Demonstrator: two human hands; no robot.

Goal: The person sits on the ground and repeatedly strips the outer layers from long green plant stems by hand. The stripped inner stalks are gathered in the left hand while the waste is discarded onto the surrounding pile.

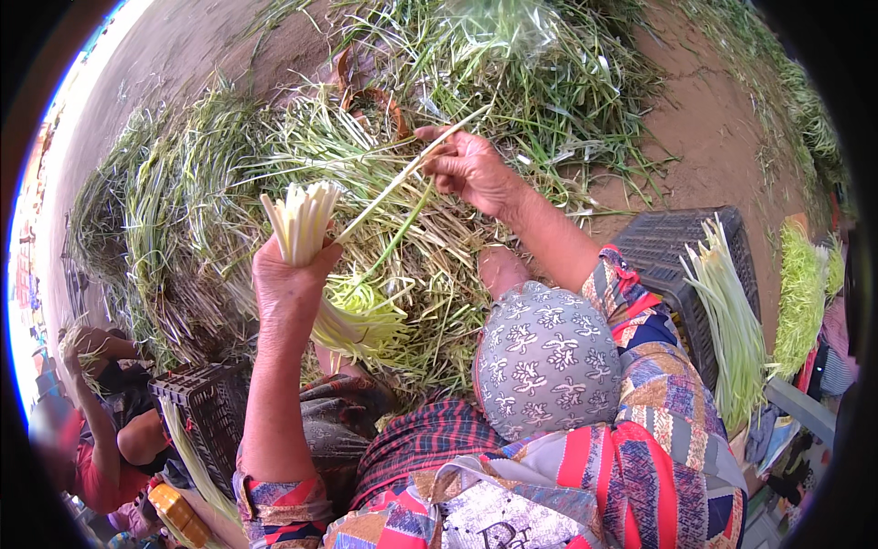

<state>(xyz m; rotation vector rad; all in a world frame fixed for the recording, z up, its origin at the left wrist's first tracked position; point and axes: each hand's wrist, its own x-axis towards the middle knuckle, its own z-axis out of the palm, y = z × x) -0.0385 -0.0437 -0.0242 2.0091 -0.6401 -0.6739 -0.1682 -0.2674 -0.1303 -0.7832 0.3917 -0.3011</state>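
My left hand (291, 274) is closed around a thick bundle of blanched, chive-like stalks (302, 219). Their white cut ends point up, and the yellow-green leaves (363, 319) hang out below the fist. One long pale stalk (394, 182) slants from beside my left thumb up to my right hand (473, 168), whose fingers pinch it near its upper end. A thin green leaf (405, 233) trails down beneath the right fingers. Under both hands lies a broad heap of loose stalks and leaves (439, 240), partly dried to straw colour.
Green trimmings (507, 89) are piled ahead on brown ground (706, 117). A black plastic crate (679, 233) stands at my right beside a bundle of pale stalks (730, 329). At left are another black crate (206, 405), a yellow container (180, 513) and a seated person (103, 439).
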